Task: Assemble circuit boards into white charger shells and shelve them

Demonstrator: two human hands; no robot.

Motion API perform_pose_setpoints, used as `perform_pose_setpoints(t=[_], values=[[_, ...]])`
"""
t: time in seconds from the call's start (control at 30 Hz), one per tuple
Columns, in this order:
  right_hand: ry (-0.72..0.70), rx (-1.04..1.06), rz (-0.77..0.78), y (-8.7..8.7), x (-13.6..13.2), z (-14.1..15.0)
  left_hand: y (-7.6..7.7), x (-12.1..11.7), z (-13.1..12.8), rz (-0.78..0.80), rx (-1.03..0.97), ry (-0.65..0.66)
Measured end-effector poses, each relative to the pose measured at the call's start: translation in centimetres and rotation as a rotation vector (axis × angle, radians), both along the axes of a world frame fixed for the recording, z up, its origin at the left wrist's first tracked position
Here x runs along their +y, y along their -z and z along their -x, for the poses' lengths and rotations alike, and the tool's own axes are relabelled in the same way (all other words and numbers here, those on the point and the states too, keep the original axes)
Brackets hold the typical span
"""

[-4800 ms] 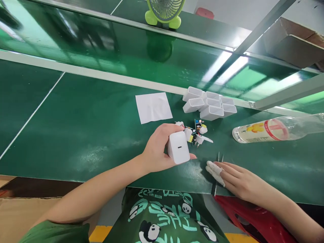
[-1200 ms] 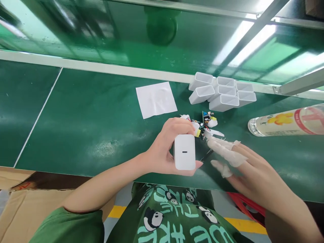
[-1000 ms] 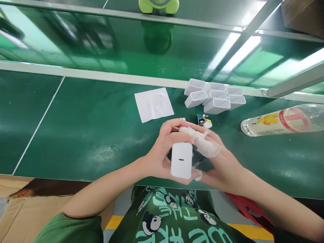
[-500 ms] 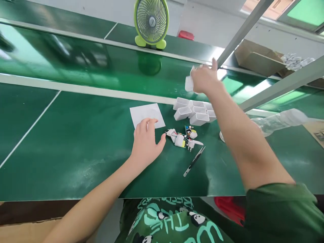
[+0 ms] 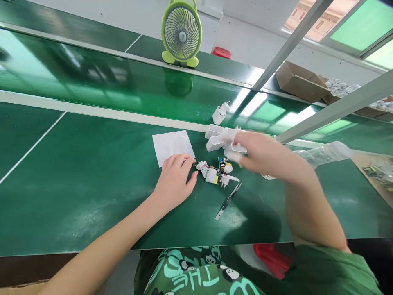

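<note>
My left hand (image 5: 175, 177) rests on the green table, fingers spread and holding nothing. Its fingertips lie by the lower edge of a white paper sheet (image 5: 172, 144) and just left of a small cluster of white plug pieces with circuit boards (image 5: 211, 175). My right hand (image 5: 250, 149), smeared by motion, is over a group of open white plastic housings (image 5: 215, 143); whether it grips one I cannot tell. Tweezers (image 5: 229, 201) lie below the circuit boards. On the glossy green strip beyond stands a white housing (image 5: 219, 116) with a plug part sticking out of its top.
A clear plastic bottle (image 5: 327, 155) lies right of my right hand, partly behind my arm. A green fan (image 5: 182, 35) stands on the far ledge, with a red box (image 5: 221, 53) behind it. Slanted metal bars (image 5: 294, 43) and a cardboard box (image 5: 301, 82) are at the right.
My right hand has come back from the green strip to the white housings. A housing with a plug part now stands on the strip where that hand was. My left hand stays in place.
</note>
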State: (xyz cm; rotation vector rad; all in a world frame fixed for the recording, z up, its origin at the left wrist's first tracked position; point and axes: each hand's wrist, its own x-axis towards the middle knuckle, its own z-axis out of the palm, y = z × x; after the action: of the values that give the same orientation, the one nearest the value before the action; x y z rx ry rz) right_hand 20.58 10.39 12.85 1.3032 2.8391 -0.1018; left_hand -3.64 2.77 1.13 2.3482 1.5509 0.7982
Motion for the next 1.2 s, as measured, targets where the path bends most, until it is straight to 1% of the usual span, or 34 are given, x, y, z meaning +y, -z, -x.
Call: perform_pose_setpoints(t=[0.07, 0.1, 0.13, 0.2, 0.27, 0.33, 0.4, 0.47, 0.53, 0.57, 0.63, 0.7, 0.73, 0.77, 0.83, 0.9, 0.97, 1.03, 1.1, 1.2], values=[[-0.052, -0.097, 0.136, 1.5, -2.6, -2.1, -1.2, 0.6, -0.2, -0.021, 0.031, 0.032], [-0.061, -0.137, 0.161, 2.5, -3.2, -3.0, -1.7, 1.2, -0.5, -0.017, 0.051, 0.053], [-0.066, -0.158, 0.157, 3.5, -3.4, -3.7, -2.1, 2.0, -0.9, 0.003, 0.066, 0.069], [-0.102, -0.153, 0.093, 5.4, -3.0, -4.5, -2.5, 4.0, -2.2, 0.067, 0.077, 0.077], [-0.194, -0.138, 0.009, 6.9, -2.2, -4.4, -2.2, 6.4, -3.8, 0.122, 0.065, 0.063], [-0.305, -0.148, -0.052, 7.9, -1.4, -4.0, -1.5, 8.5, -5.4, 0.131, 0.062, 0.037], [-0.380, -0.168, -0.099, 8.4, -0.9, -3.7, -1.0, 9.9, -6.5, 0.122, 0.062, 0.005], [-0.434, -0.171, -0.155, 8.6, -0.8, -3.8, -1.1, 10.4, -6.8, 0.105, 0.053, -0.019], [-0.467, -0.164, -0.213, 8.4, -1.0, -4.2, -2.0, 9.9, -6.2, 0.070, 0.035, -0.036], [-0.458, -0.166, -0.239, 8.2, -1.2, -4.6, -2.6, 9.2, -5.7, 0.035, 0.013, -0.045], [-0.379, -0.199, -0.282, 7.9, -1.7, -5.1, -3.8, 6.9, -4.3, -0.070, -0.055, -0.055], [-0.261, -0.253, -0.319, 7.7, -2.2, -5.3, -4.4, 3.8, -3.0, -0.168, -0.132, -0.029], [-0.219, -0.275, -0.335, 7.6, -2.5, -5.3, -4.4, 2.2, -2.5, -0.201, -0.167, 0.002], [-0.194, -0.287, -0.343, 7.6, -2.7, -5.3, -4.0, 0.6, -2.1, -0.180, -0.176, 0.053], [-0.184, -0.279, -0.317, 7.5, -3.1, -5.1, -2.7, -2.2, -1.9, -0.093, -0.171, 0.148], [-0.171, -0.246, -0.221, 7.1, -3.3, -5.1, -1.1, -3.8, -2.1, 0.014, -0.158, 0.236], [-0.131, -0.213, -0.083, 6.5, -3.3, -5.3, 0.2, -4.2, -2.5, 0.117, -0.166, 0.296], [-0.084, -0.176, 0.052, 5.7, -3.1, -5.7, 0.8, -3.6, -2.8, 0.219, -0.197, 0.355], [-0.033, -0.117, 0.193, 5.2, -2.8, -6.2, 1.0, -2.8, -2.9, 0.320, -0.234, 0.429], [0.071, -0.027, 0.419, 4.9, -1.8, -6.5, 1.0, -1.9, -2.5, 0.440, -0.281, 0.523]])
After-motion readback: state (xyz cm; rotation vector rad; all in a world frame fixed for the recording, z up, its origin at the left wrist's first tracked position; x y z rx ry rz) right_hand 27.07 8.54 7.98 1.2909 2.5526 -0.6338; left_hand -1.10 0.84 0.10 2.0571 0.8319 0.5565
